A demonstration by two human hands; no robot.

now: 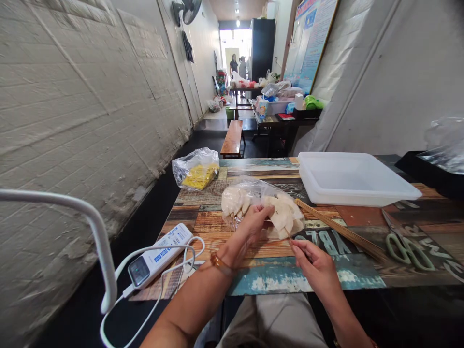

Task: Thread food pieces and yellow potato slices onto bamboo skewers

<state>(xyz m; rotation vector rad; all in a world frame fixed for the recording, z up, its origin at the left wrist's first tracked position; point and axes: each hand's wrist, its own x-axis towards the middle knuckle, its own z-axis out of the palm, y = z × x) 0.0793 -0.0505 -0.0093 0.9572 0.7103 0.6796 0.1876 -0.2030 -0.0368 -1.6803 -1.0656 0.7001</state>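
My left hand (255, 221) is over a clear plastic bag (253, 186), its fingertips closed on the edge of a pale, thin food slice (282, 212). Several similar slices overlap there. In my right hand (314, 265), thumb and fingers pinch a thin wooden skewer (289, 235), whose far end runs up into the pale slices. More pale slices on sticks (235, 202) lie in the bag to the left. A bundle of wooden skewers (340, 229) rests diagonally on the table, right of the slices.
A white plastic tray (357, 195) stands at the back right, with green-handled scissors (408, 251) before it. A bag of yellow pieces (198, 175) sits back left. On the left edge lies a white power bank (161, 256) with a cable. A black tray (431, 174) is far right.
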